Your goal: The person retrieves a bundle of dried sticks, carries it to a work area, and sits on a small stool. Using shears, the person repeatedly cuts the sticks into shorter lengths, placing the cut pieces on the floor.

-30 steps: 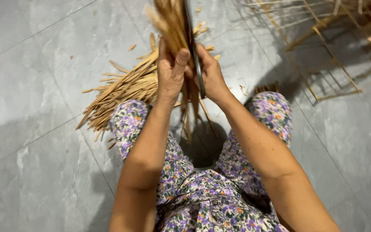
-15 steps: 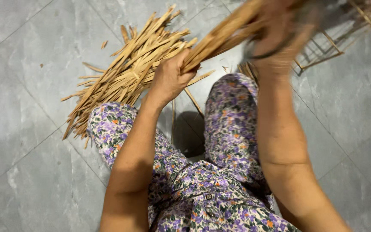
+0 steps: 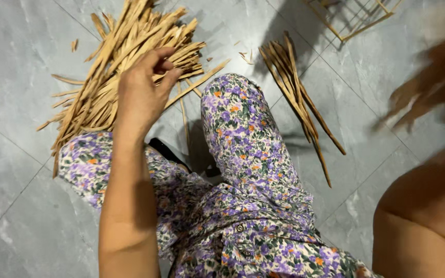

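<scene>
Over the grey floor tiles (image 3: 21, 46), left hand (image 3: 140, 95) hovers loosely curled, holding nothing, above bamboo strips (image 3: 104, 77): light, stiff, splintery; best pinched mid-length. Right hand (image 3: 428, 92) blurred, grip unreadable.

A home-craft work floor: grey floor tiles (image 3: 21, 170) strewn with split bamboo strips (image 3: 124, 56).

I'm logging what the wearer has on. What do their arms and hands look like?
Both arms are bare, with no sleeves in view. The left hand has no glove, ring or bracelet showing. The right hand is a motion blur, so nothing worn on it can be told. The clothing below is a purple floral print.
</scene>
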Action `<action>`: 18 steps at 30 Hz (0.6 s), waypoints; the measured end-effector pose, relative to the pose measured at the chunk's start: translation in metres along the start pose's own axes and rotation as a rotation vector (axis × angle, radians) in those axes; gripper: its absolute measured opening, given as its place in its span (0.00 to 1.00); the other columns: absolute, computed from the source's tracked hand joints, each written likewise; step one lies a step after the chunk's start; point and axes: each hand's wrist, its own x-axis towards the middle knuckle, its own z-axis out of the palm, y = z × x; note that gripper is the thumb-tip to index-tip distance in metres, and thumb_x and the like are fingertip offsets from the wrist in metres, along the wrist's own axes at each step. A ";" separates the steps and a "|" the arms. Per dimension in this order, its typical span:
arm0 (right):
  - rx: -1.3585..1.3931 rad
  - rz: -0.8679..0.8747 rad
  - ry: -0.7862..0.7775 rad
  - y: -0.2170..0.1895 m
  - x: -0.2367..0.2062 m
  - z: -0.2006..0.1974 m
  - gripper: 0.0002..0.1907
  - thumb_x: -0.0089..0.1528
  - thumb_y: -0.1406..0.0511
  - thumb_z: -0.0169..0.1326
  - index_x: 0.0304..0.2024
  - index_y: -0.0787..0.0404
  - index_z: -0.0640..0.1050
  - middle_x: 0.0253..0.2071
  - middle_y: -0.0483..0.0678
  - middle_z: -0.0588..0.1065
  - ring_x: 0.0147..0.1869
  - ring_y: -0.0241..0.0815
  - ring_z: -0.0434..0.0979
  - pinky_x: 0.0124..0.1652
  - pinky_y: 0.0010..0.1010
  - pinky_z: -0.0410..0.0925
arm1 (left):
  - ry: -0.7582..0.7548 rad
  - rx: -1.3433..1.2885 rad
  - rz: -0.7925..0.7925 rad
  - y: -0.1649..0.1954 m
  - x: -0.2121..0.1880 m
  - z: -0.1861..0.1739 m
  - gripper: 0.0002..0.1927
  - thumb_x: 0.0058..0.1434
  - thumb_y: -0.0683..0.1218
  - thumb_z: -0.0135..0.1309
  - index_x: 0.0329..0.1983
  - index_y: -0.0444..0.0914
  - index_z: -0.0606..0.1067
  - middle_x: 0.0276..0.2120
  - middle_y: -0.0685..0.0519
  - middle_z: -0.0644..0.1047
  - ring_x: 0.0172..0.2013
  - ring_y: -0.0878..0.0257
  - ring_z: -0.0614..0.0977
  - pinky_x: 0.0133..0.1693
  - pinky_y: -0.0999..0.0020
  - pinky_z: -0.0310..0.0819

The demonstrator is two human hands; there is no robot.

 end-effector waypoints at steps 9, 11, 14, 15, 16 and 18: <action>-0.258 0.232 -0.238 0.096 0.040 0.275 0.10 0.67 0.67 0.54 0.50 0.59 0.73 0.37 0.63 0.79 0.43 0.65 0.79 0.41 0.53 0.68 | 0.037 0.074 -0.028 -0.009 0.004 0.012 0.16 0.64 0.43 0.64 0.54 0.36 0.78 0.39 0.48 0.83 0.39 0.56 0.85 0.42 0.61 0.77; -0.289 0.303 -0.231 0.105 0.036 0.303 0.11 0.65 0.64 0.56 0.49 0.58 0.74 0.39 0.62 0.79 0.44 0.66 0.79 0.42 0.55 0.69 | 0.039 0.091 -0.037 -0.014 0.006 0.014 0.16 0.64 0.43 0.63 0.54 0.36 0.78 0.39 0.47 0.83 0.39 0.54 0.85 0.41 0.60 0.77; -0.300 0.353 -0.226 0.104 0.032 0.323 0.15 0.63 0.60 0.57 0.50 0.56 0.74 0.41 0.60 0.80 0.46 0.65 0.79 0.43 0.54 0.70 | 0.024 0.086 -0.080 -0.020 0.010 0.018 0.16 0.65 0.44 0.63 0.54 0.36 0.78 0.38 0.49 0.83 0.38 0.55 0.85 0.41 0.60 0.77; -0.297 0.359 -0.225 0.102 0.032 0.325 0.16 0.63 0.58 0.57 0.51 0.56 0.74 0.42 0.60 0.80 0.46 0.65 0.79 0.43 0.54 0.70 | 0.042 0.112 -0.063 -0.022 0.011 0.019 0.15 0.65 0.44 0.63 0.54 0.37 0.78 0.38 0.49 0.83 0.39 0.54 0.84 0.42 0.59 0.76; -0.302 0.361 -0.251 0.100 0.033 0.326 0.18 0.64 0.56 0.57 0.53 0.55 0.74 0.41 0.61 0.80 0.46 0.65 0.79 0.43 0.54 0.70 | 0.062 0.138 -0.044 -0.025 0.012 0.020 0.15 0.64 0.44 0.64 0.53 0.37 0.78 0.38 0.49 0.82 0.40 0.53 0.84 0.42 0.59 0.76; -0.311 0.364 -0.310 0.093 0.031 0.325 0.21 0.65 0.53 0.57 0.55 0.55 0.74 0.41 0.63 0.79 0.46 0.66 0.79 0.43 0.54 0.70 | 0.096 0.146 -0.032 -0.030 0.012 0.017 0.16 0.64 0.44 0.64 0.54 0.36 0.78 0.39 0.48 0.82 0.41 0.53 0.83 0.42 0.59 0.75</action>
